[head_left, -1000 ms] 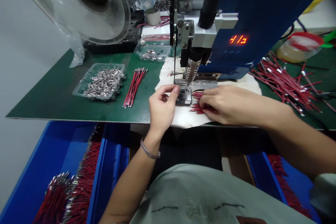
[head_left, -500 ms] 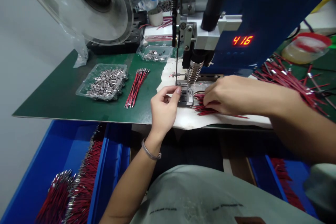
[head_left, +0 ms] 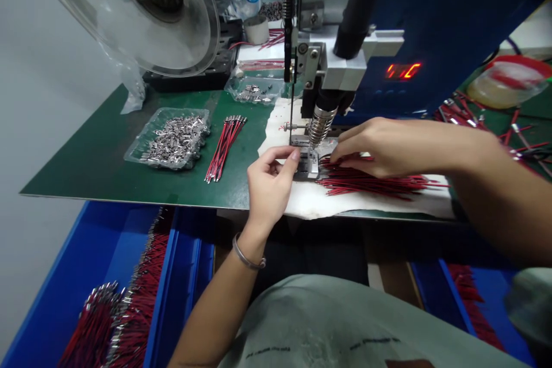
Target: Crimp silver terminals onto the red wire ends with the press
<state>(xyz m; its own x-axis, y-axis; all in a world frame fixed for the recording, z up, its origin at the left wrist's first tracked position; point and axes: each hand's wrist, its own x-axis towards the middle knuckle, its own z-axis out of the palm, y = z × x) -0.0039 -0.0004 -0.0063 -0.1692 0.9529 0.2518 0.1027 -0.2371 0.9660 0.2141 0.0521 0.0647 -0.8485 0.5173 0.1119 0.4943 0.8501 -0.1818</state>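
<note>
My left hand [head_left: 272, 178] is closed in a pinch at the left side of the small metal fixture [head_left: 309, 164] under the press head [head_left: 321, 118]. Whatever lies between its thumb and forefinger is too small to make out. On the fixture's right, my right hand [head_left: 366, 146] has its fingers bent and drawn together, close to the press point; what they hold is hidden. Below that hand, a pile of red wires [head_left: 375, 183] lies on a white cloth [head_left: 308, 198]. A small bundle of red and black wires with metal ends [head_left: 225, 148] rests left of my left hand.
A clear tray of metal caps [head_left: 172, 141] sits on the green table [head_left: 99, 167], with a smaller tray [head_left: 254, 91] behind. A large reel [head_left: 107, 11] overhangs the back left. Blue bins [head_left: 125, 230] with wires stand below the edge. More wires [head_left: 517, 132] lie right.
My right hand has lifted slightly up off the red wires, so more of the pile shows. My left hand stays almost still. The red display no longer reads clearly as 416.
</note>
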